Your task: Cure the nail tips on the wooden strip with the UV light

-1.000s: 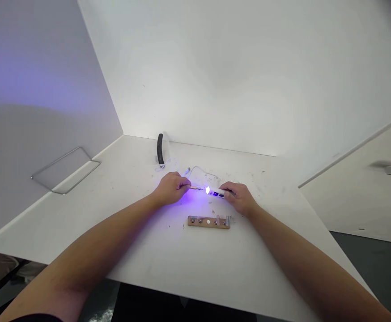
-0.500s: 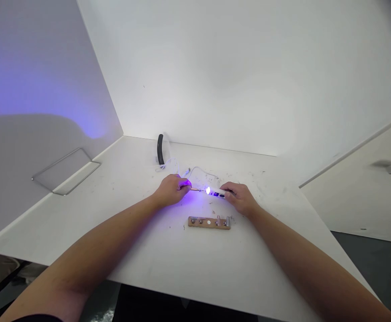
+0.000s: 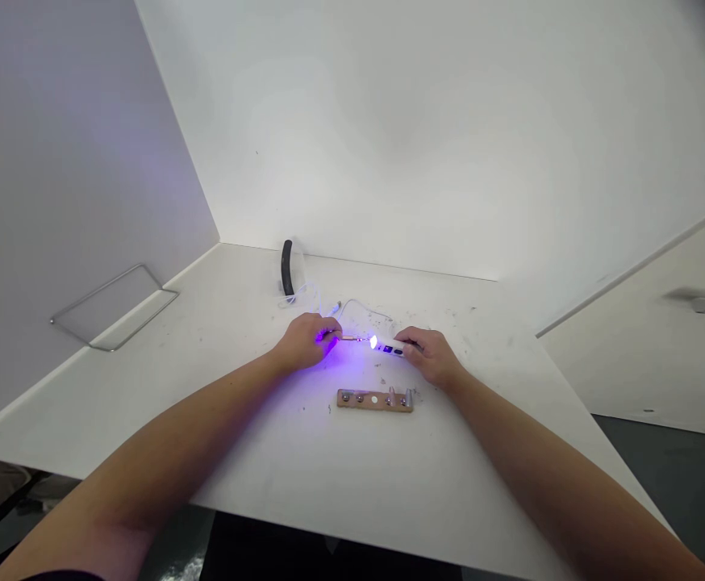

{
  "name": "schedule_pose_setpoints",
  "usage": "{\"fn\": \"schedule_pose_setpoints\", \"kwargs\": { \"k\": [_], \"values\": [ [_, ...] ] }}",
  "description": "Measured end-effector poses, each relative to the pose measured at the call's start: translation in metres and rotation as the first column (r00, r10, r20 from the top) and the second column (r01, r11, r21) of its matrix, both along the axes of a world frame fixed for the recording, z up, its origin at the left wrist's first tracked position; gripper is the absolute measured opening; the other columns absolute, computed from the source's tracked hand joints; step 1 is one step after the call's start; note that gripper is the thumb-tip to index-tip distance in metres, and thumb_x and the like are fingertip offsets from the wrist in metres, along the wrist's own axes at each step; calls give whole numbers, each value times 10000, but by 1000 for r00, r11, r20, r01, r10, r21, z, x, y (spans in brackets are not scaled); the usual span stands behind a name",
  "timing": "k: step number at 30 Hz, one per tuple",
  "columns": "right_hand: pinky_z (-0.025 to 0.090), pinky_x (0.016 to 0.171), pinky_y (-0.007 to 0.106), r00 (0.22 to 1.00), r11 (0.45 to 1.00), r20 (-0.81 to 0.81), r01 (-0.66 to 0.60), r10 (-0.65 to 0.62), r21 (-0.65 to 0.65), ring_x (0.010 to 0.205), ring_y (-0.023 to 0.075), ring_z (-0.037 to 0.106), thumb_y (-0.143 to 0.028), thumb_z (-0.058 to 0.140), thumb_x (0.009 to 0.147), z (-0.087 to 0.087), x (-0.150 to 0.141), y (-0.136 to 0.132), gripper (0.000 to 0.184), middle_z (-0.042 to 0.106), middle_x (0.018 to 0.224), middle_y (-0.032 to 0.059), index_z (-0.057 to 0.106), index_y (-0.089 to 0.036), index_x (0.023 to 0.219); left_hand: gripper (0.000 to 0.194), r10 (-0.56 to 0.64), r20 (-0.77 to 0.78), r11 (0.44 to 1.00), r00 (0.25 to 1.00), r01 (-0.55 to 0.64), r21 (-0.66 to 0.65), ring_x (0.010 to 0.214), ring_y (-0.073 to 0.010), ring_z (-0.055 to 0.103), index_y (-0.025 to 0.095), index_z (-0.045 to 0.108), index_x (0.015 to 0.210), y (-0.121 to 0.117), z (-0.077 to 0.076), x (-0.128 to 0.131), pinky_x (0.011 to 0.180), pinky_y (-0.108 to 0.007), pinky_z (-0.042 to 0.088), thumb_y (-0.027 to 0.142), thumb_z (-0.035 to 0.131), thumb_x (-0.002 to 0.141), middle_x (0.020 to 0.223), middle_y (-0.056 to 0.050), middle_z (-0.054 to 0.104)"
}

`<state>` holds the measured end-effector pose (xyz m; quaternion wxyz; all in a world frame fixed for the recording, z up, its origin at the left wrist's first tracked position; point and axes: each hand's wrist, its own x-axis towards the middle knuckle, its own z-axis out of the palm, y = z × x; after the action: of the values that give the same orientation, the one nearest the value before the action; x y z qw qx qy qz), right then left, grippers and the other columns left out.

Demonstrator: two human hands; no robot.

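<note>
"Grip on the left hand [image 3: 304,341], closed or open?"

"Closed. Fingers [image 3: 327,331] are pinching a thin wooden stick [image 3: 350,338], approx. level, pointing right."

"And the right hand [image 3: 432,357]?"

"Closed too, wrapping the rear end of a white pen-style device [image 3: 390,348] w/ dark buttons or a display on top. Its front end is glowing bright and throwing violet light across the worktop [image 3: 225,387]."

"Is the stick touching that glowing end?"

"Can't tell. Stick's tip is sitting v. close to it, and the two hands are facing each other."

"What's around them?"

"Wooden strip [image 3: 375,400] w/ metal studs is lying just below the hands, not touching either. Thin white cable [image 3: 365,306] is looping behind them, running back toward a black curved piece [image 3: 287,269] standing near the back wall. Wire frame [image 3: 98,291] is sitting by the left wall panel [image 3: 56,161], well apart."
</note>
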<state>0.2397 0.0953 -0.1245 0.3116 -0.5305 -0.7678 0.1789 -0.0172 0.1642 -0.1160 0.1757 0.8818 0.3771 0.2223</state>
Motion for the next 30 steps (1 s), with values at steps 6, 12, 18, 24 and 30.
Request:
{"fn": "schedule_pose_setpoints", "kwargs": {
  "k": [6,12,18,24,30],
  "values": [
    [411,608,269,1000,1000,11,5,-4,-7,661,156,563,-466,372,821,-2,2,1,360,634,750,36,595,-185,836,242,-34,-33,999,999,34,9,726,-159,538,192,621,720,-1,4,2,663,-281,399,274,407,799,683,-19,634],
    [412,609,272,1000,1000,7,1,-1,-9,660,156,562,-471,366,821,-1,0,0,364,632,752,37,592,-186,829,214,-39,21,999,999,39,28,766,-164,544,195,632,762,-1,2,0,688,-286,413,256,428,787,713,-22,645],
    [413,608,272,1000,1000,10,5,-5,-10,659,157,562,-471,366,822,0,-1,0,365,631,747,40,591,-183,823,199,-39,40,999,998,38,33,793,-175,547,188,640,791,0,-1,0,702,-294,425,258,456,768,699,-29,642],
    [414,608,272,1000,1000,12,-5,5,6,661,156,562,-472,371,820,-3,2,1,368,632,752,41,590,-177,833,190,-43,80,999,996,41,29,803,-173,546,180,638,803,1,-3,-1,702,-285,430,258,471,758,709,-35,634],
    [411,601,269,1000,1000,5,-5,5,-1,652,153,558,-472,376,819,-3,2,1,365,629,743,37,592,-178,835,177,-35,136,999,990,35,3,805,-167,545,181,640,788,0,-3,-1,701,-275,434,239,478,749,732,-37,634]
  ]
}}
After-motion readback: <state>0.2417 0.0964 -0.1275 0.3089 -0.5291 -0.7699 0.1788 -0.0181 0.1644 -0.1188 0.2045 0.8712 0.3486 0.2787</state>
